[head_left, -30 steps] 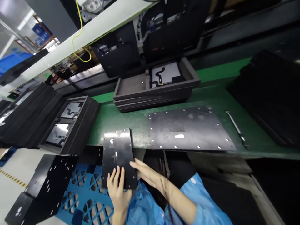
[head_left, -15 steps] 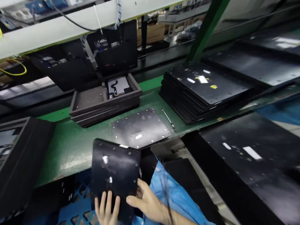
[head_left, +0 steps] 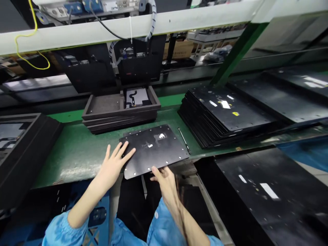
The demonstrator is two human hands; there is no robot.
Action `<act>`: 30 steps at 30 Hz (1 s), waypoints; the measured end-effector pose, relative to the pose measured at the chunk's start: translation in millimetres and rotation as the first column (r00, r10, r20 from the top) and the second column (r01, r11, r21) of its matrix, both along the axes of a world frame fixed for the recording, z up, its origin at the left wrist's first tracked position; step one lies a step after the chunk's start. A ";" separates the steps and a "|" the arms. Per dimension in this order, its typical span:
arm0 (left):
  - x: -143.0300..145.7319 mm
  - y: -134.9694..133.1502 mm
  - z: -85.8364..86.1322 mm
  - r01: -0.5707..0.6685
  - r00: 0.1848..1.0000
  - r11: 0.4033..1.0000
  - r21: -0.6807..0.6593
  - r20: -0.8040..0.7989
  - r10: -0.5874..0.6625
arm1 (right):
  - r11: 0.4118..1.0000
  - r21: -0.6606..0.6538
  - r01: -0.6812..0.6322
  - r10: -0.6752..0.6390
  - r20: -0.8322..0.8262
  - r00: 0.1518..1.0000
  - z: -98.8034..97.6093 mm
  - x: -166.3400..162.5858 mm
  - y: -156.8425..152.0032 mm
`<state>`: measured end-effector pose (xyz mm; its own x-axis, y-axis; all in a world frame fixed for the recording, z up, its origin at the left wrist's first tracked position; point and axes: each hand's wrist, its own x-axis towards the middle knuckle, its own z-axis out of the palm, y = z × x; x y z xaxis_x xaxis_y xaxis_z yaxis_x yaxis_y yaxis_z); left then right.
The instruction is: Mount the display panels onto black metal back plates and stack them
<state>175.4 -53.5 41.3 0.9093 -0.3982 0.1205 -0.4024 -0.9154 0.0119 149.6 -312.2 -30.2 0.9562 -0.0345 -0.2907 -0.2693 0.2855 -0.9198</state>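
A flat black panel [head_left: 143, 150] with round spots along its edges and torn white sticker patches lies almost level at the bench's front. Its near edge sticks out past the bench, and a rim of another dark panel shows beneath its far left side. My left hand [head_left: 110, 167] rests with spread fingers on the panel's left side. At the near edge, my right hand [head_left: 165, 182] grips the panel, thumb on top and fingers underneath. A thin metal wrench-like tool [head_left: 183, 140] lies just right of the panel.
Dark foam trays [head_left: 102, 118] stand stacked behind the panel, one compartment holding a grey part. More trays [head_left: 48, 147] are at left. A tall stack of black panels [head_left: 205, 119] stands right; another dark panel [head_left: 256, 164] lies nearer. A blue crate [head_left: 102, 218] sits below the bench.
The black panel has gone from tilted up before my body to lying over the panel on the bench. My left hand has shifted to its left side. The camera view has shifted too.
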 end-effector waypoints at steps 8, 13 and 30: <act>18.0 5.2 -8.5 -0.018 0.981 0.985 -0.172 -0.191 -0.015 | 0.872 -0.426 -0.241 0.229 -0.081 0.970 -15.8 19.8 -30.7; 28.2 -15.4 -20.1 -0.090 0.989 0.974 -0.209 -0.136 0.062 | 0.888 -0.355 -0.293 0.294 -0.052 0.954 -0.6 28.4 -28.9; 152.3 -132.4 -29.3 -0.102 0.993 0.965 -0.241 0.034 0.113 | -0.026 -0.991 -0.129 0.223 -0.132 0.966 11.3 178.6 -149.0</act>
